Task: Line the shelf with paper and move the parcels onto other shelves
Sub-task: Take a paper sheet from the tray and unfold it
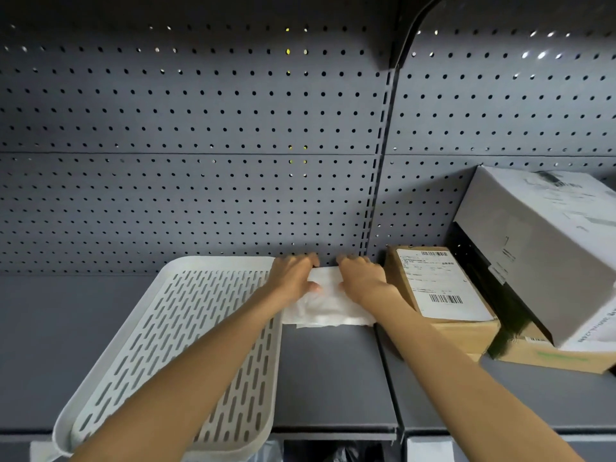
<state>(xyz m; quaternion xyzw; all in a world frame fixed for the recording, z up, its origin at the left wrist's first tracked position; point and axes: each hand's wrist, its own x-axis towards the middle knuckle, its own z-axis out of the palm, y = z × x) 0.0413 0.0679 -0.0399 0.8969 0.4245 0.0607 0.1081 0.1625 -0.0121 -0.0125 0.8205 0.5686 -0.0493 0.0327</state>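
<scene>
Head view: looks down onto a grey shelf [333,378] backed by a perforated panel [200,128].
Paper: a white sheet [328,305], crumpled and partly folded, lies on the shelf against the panel, in the strip between the slotted tray [173,345] at its 9 o'clock and the brown parcel [440,291] at its 3 o'clock.
Paper's axis: its long axis appears to run from 12 to 6 o'clock, back edge at the panel and loose front edge toward the person; the creases make the true outline hard to judge.
Left hand [293,273]: fingers curled, pressing down on the sheet's back left corner, the forearm crossing the tray.
Right hand [361,276]: fingers curled, pinning the back right corner, just beside the brown parcel.
Other parcels: a grey box [540,248] leans tilted over a dark item and a lower carton [550,356] at 3 o'clock.
Risk, tearing: the sheet looks thin, so pulling the corners apart too hard could probably rip it.
Risk, poor coverage: tray and parcel crowd both sides, so the sheet may stay bunched or ride up against them.
Risk, topple: a nudge from the right forearm could shift the brown parcel and perhaps unsettle the leaning grey box.
</scene>
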